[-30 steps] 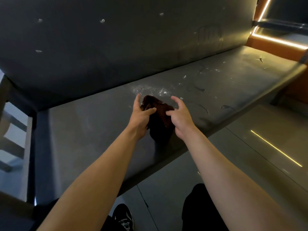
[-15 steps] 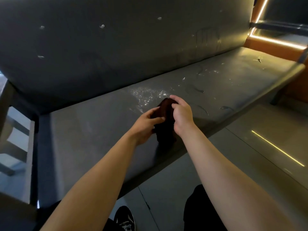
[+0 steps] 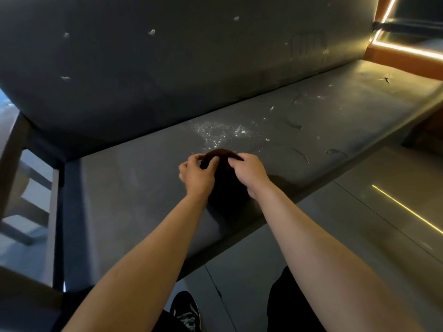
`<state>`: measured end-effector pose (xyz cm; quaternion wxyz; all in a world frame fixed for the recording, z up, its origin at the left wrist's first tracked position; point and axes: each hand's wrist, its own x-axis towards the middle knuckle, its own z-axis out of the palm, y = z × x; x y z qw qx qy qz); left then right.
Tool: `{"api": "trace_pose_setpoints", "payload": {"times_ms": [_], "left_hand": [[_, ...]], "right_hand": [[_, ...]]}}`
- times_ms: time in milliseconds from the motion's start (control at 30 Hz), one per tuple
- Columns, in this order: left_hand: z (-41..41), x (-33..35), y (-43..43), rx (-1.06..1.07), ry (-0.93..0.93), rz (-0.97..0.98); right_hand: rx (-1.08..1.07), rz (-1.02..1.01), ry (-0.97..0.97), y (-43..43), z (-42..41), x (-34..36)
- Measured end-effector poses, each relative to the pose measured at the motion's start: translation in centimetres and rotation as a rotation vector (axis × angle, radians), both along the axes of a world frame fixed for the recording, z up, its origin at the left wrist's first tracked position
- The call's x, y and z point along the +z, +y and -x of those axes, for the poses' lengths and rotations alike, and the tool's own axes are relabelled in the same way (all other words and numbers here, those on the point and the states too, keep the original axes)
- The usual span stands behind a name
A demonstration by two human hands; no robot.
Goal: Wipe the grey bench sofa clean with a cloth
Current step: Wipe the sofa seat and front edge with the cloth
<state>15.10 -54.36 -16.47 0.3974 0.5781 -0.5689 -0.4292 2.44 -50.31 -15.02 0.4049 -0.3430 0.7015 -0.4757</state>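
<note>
Bare seat (image 3: pixel 134 188) either side; backrest (image 3: pixel 191 73) blocks beyond.

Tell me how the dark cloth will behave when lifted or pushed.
Likely floppy: the dark cloth arches between the left hand and right hand and sags below them. Probably light, since fingertip pinches hold it. Pushed loosely, it would likely bunch up.

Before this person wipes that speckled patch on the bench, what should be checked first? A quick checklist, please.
1. Left hand pinches the cloth: ok.
2. Right hand pinches the cloth: ok.
3. Cloth touching the seat: cannot tell, too dark beneath.
4. Specks lie just beyond the cloth, path unobstructed: ok.
5. Seat clean: not ok, specks and marks run on to the right.
6. Backrest clean: not ok, pale spots.
</note>
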Motion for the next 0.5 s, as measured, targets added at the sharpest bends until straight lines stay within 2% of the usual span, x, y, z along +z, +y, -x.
{"api": "trace_pose_setpoints", "payload": {"times_ms": [100, 167, 267, 333, 433, 500], "left_hand": [[-0.3, -0.4, 0.5, -0.130, 0.186, -0.117], [-0.5, -0.8, 0.5, -0.259, 0.197, -0.151], [-1.2, -1.4, -0.8, -0.244, 0.123, -0.195], [-1.6, -1.6, -2.1, -0.229, -0.010, -0.121], [-2.3, -1.9, -4.5, -0.123, -0.225, 0.135], [-2.7, -2.3, -6.1, -0.063, -0.288, 0.160]], "right_hand": [[-0.093, -0.009, -0.321, -0.6, -1.4, -0.2], [-0.029, -0.001, -0.320, -1.0, -2.2, -0.5], [0.091, 0.035, -0.183, -1.8, -2.5, -0.9], [0.080, 0.069, -0.046, -2.4, -2.1, -1.4], [0.061, 0.101, 0.416, -3.7, -1.0, -3.2], [0.084, 0.047, 0.640, -4.4, -0.2, -4.9]]}}
